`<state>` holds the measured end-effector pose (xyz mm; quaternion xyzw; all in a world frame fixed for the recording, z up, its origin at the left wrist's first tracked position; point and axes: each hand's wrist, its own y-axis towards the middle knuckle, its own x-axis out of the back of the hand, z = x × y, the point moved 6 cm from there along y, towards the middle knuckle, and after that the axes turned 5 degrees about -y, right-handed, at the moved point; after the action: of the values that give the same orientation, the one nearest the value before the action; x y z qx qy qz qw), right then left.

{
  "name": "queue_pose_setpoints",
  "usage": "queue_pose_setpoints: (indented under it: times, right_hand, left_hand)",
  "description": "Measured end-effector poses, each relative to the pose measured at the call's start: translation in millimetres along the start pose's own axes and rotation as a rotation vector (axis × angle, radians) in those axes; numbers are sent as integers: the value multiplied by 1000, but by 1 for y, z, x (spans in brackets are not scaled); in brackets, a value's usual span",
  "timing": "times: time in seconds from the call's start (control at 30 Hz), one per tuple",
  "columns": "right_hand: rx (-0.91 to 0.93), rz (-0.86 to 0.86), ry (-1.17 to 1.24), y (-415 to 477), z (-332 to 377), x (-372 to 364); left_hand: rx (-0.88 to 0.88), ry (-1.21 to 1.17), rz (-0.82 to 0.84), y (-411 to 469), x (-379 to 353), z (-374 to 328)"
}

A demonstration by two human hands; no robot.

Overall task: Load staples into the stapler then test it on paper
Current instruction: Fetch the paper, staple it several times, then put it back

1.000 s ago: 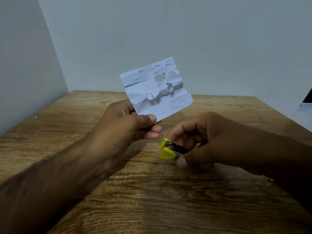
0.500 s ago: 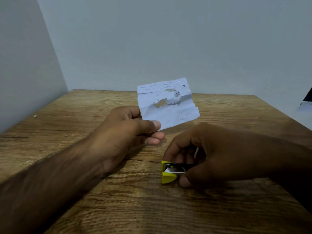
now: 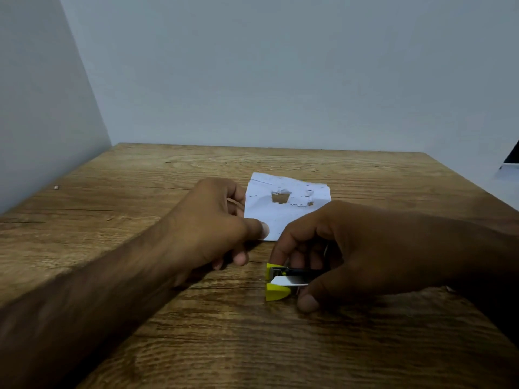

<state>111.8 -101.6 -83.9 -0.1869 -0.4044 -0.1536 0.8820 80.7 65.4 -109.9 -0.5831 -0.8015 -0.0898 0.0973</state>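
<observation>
Head view. The left hand point(image 3: 213, 228) pinches the near left corner of a sheet of paper point(image 3: 280, 217), thumb on top and the other fingers curled beneath or beside the edge. The paper is white and creased, with a ragged hole point(image 3: 280, 198) torn near its far edge and small staple marks scattered around it. It lies low over the wooden table point(image 3: 196, 346) beyond both hands; whether it rests fully flat cannot be told. The right hand point(image 3: 351, 248) grips a small yellow-and-black stapler point(image 3: 280, 282), fingers curled over its top and thumb pressed along its near side. The stapler sits on the table just in front of the paper, its yellow nose pointing left and apart from the sheet. A pale speck point(image 3: 57, 187) lies near the table's left edge.
</observation>
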Motion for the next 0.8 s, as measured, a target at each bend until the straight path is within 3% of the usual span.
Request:
queue_pose_setpoints:
  times: [0.4, 0.5, 0.6, 0.7, 0.8]
  right_hand:
    - [47, -30, -3, 1, 0, 4]
    - [94, -146, 4, -1, 2, 17]
    - [158, -385, -22, -1, -1, 31]
    - [105, -540, -294, -1, -5, 39]
    - [-34, -431, -499, -16, -18, 39]
  left_hand:
    - [33, 97, 43, -4, -2, -4]
    - [20, 193, 46, -5, -2, -6]
    - [4, 316, 53, -7, 0, -8]
    - [11, 452, 12, -3, 3, -8]
    - [-202, 731, 30, -3, -9, -29]
